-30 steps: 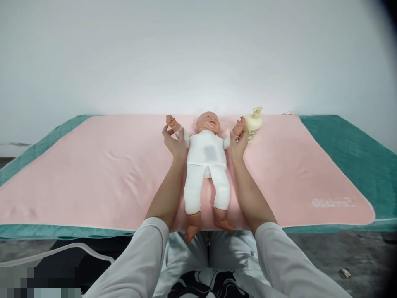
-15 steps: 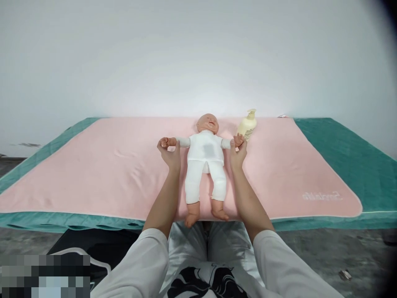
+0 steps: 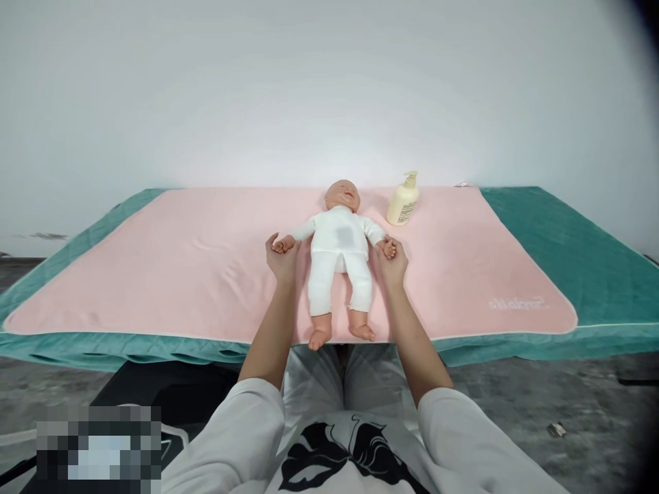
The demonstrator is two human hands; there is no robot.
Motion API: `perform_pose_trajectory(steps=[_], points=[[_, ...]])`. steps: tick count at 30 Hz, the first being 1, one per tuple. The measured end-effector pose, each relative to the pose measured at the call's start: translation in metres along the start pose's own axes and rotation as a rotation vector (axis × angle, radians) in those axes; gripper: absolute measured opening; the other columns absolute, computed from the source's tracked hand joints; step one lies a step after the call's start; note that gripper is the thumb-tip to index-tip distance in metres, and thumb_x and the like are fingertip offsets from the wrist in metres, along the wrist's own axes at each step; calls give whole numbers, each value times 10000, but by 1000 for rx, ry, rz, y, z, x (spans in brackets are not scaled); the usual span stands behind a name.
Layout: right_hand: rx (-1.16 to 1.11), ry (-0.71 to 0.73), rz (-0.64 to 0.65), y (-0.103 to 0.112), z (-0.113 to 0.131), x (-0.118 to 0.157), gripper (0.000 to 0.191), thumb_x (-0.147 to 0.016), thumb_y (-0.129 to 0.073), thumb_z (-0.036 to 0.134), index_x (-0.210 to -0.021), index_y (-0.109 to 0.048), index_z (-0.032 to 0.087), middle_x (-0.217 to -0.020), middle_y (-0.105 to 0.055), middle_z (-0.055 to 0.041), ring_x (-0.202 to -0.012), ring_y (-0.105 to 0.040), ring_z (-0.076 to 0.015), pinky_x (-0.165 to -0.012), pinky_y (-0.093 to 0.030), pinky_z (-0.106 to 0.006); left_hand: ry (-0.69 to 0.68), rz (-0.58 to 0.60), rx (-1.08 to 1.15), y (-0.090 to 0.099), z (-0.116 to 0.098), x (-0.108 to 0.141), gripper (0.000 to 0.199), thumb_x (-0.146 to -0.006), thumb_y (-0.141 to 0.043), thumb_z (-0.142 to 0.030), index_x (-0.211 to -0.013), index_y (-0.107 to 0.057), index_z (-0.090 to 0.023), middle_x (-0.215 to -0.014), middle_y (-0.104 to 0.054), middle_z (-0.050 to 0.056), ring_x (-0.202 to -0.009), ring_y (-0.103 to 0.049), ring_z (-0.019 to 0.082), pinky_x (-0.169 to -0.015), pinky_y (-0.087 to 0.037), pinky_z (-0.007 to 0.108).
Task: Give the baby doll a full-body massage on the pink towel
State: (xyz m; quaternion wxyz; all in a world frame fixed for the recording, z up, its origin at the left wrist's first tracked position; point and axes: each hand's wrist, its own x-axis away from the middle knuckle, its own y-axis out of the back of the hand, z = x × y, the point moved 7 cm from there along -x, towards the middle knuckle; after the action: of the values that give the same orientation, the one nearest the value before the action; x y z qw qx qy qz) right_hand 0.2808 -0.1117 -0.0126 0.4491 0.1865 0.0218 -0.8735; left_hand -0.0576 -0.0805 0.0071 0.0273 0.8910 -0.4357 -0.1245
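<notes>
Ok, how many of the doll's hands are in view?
2: one doll hand between the thumb and fingers of the person's left hand, the other doll hand in the right hand.

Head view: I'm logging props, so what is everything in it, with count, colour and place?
Doll: 1, white with pinkish head, hands and feet, face-up on the mat
Pump bottle: 1, pale yellow, on the mat
Mat: 1, pink, over the cover
Cover: 1, green, before the wall
Wall: 1, whitish, background
Floor: 1, grey, below
Small object: 1, pale, unclear, floor, lower right
Dark thing: 1, black, partly hidden, lower left
Pixelated patch: 1, mixed, lower left
Trousers: 1 pair, pale, below the cover
Shirt: 1, white, black print, bottom centre
Left hand: 1, bare, holding the doll
Right hand: 1, bare, holding the doll
</notes>
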Motion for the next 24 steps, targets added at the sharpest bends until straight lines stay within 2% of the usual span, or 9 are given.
perform_pose_trajectory(steps=[6,14,18,24], points=[[15,-26,23,6,-5,12,438,-831,-578,436,-1181,-646,181,-1185,-711,-84,-997,-676,-189,-940,-531,-355,-69,65,-81,7,5,9,396,-776,-715,-354,-1128,-623,-198,-1116,-697,83,-1029,-668,181,-918,-547,305],[77,-7,58,8,4,14,326,-793,-579,324,-1085,-670,211,-1250,-694,-86,-1059,-671,-208,-955,-532,-383,-47,165,-268,8,6,16,530,-746,-727,-343,-1243,-599,-209,-1132,-722,93,-967,-696,198,-889,-546,323],[75,-14,56,7,3,14,308,-789,-575,313,-1057,-676,201,-1248,-694,-91,-1055,-671,-204,-952,-534,-372,-81,219,-356,4,6,16,521,-747,-718,-324,-1241,-606,-203,-1152,-726,104,-1007,-696,219,-923,-526,351],[65,-20,47,7,-1,15,300,-796,-578,323,-1058,-675,215,-1240,-695,-73,-1081,-664,-206,-985,-520,-384,-74,229,-390,2,9,15,487,-756,-701,-325,-1222,-613,-211,-1159,-724,97,-1016,-694,215,-920,-518,335]])
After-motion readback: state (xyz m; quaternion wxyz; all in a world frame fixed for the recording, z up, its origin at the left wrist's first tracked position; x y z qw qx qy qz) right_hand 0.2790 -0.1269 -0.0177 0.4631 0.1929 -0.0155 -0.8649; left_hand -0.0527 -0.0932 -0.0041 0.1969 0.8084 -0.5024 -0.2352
